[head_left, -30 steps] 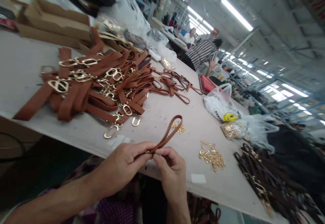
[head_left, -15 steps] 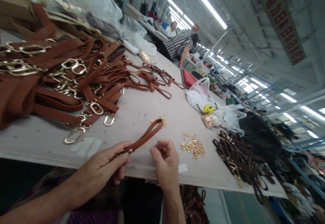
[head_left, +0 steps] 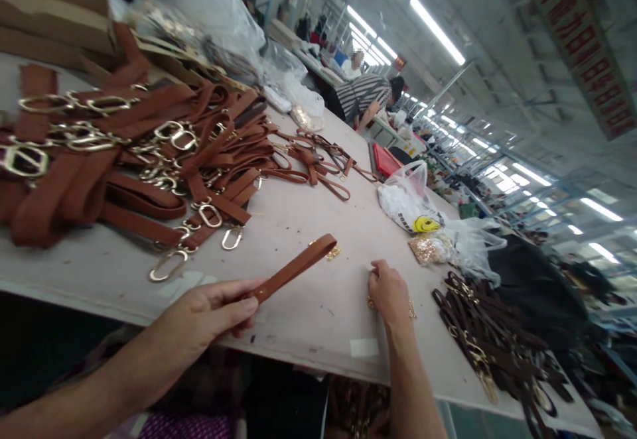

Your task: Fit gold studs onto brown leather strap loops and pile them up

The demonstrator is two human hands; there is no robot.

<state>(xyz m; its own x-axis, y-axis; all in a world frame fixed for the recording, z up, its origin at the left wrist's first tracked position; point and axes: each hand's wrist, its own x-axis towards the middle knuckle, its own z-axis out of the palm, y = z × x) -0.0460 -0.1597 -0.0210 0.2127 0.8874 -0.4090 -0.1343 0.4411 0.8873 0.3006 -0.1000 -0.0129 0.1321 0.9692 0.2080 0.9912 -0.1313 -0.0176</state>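
My left hand (head_left: 213,310) pinches the end of a looped brown leather strap (head_left: 298,265) between thumb and fingers near the table's front edge. The loop points up and to the right. Over a pile of small gold metal pieces (head_left: 412,309) rests my right hand (head_left: 391,293), covering most of them. Its fingertips are largely hidden behind the hand, so what they touch or hold does not show. A smaller cluster of gold pieces (head_left: 334,250) lies just beyond the loop's tip.
Brown straps with gold clasps (head_left: 199,154) are heaped on the left. Dark brown straps (head_left: 490,339) lie on the right, below a white plastic bag (head_left: 405,197) and a packet of gold pieces (head_left: 428,250). A person in stripes (head_left: 365,97) bends over the table's far end.
My right hand has moved away from the strap, rightward onto the gold pile. My left hand still holds the strap, now turned to show its flat side. The view has shifted slightly.
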